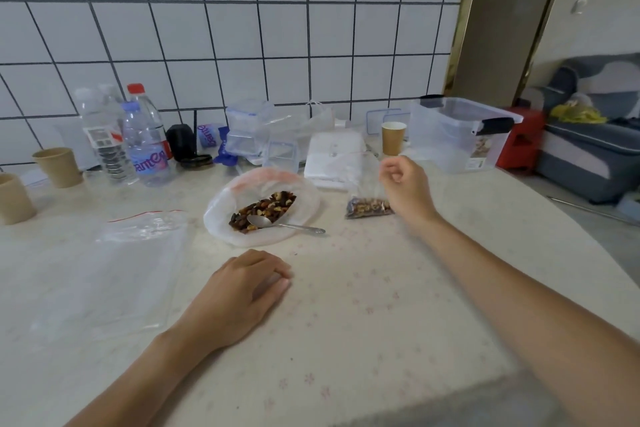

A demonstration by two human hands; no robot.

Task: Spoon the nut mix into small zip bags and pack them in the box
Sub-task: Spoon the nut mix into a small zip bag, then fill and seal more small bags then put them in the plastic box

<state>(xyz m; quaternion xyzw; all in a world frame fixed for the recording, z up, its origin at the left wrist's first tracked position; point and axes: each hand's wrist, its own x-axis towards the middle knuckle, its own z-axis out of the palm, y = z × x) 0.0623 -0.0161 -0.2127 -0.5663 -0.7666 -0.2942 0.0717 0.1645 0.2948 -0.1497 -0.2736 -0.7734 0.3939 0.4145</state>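
Observation:
A wide-open plastic bag point(304, 194) lies at the table's middle with the brown nut mix point(265, 210) inside. A metal spoon point(287, 225) rests in it, bowl on the nuts, handle pointing right. Right of it a small clear zip bag point(369, 207) stands upright with nuts in its bottom. My right hand point(407, 185) pinches that bag near its top, fingers curled. My left hand point(247, 289) rests on the table in front of the big bag, holding nothing. The clear plastic box point(446, 146) with black latches stands open at the back right.
Empty zip bags point(135, 260) lie flat at the left. Water bottles point(145, 146), paper cups point(57, 166) point(393, 137), small clear containers point(249, 128) and a white pack point(334, 156) line the tiled wall. The table edge runs along the right, a sofa beyond it.

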